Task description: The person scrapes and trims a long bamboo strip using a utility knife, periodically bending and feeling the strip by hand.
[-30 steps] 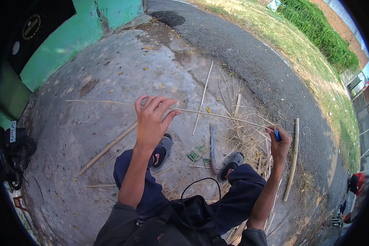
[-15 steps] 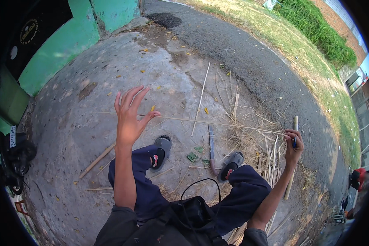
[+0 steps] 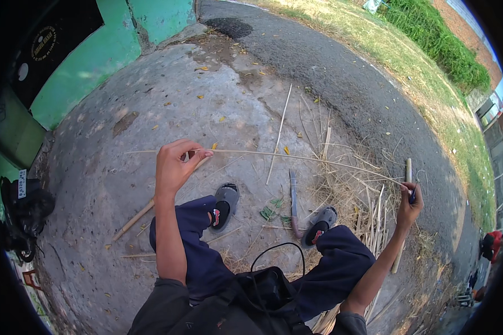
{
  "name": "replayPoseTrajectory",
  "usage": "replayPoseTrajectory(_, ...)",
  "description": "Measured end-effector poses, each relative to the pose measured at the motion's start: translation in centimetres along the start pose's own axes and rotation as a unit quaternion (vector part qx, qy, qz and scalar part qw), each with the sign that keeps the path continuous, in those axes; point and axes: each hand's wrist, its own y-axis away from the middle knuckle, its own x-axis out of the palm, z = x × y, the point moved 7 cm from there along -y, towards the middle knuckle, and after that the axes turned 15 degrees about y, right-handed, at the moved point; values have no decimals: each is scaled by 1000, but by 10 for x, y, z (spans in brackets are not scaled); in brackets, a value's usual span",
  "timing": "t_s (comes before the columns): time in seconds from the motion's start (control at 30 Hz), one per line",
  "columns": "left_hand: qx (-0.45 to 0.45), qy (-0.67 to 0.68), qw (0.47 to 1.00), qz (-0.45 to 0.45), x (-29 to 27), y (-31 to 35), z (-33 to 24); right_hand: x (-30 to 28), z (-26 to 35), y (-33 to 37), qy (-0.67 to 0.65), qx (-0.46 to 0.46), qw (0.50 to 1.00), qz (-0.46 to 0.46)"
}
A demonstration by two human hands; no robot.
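Observation:
A long thin strip, bamboo by its look, stretches in a slight bow between my hands above the ground. My left hand pinches it between thumb and curled fingers, and its thin end sticks out to the left. At the far right end my right hand is closed on the strip. A small dark-blue item shows in that same hand, too covered to name. Below the strip, between my feet, lies a large knife with a long blade and a brown handle, touched by neither hand.
Shavings and split strips are heaped by my right foot. A pale pole lies beyond them, another stick at left. A thin white stick lies ahead. A green wall stands far left.
My left hand's raised, spread fingers have curled down onto the strip. The strip now bows upward more, and my right hand sits slightly lower and farther right in view.

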Motion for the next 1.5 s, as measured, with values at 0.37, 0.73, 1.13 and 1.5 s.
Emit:
replayPoseTrajectory(0.37,68,-47,993,-81,-5,4,-21,2,0,2,20,29,999,-14)
replayPoseTrajectory(0.73,52,-114,984,-129,-16,3,-11,12,57,-1,115,-96,989,-20)
replayPoseTrajectory(1.13,4,-98,981,-168,-17,4,-14,-2,20,-1,99,34,993,-57)
replayPoseTrajectory(1.5,96,-199,972,-80,-26,7,-23,-12,28,0,-36,-21,999,-17)
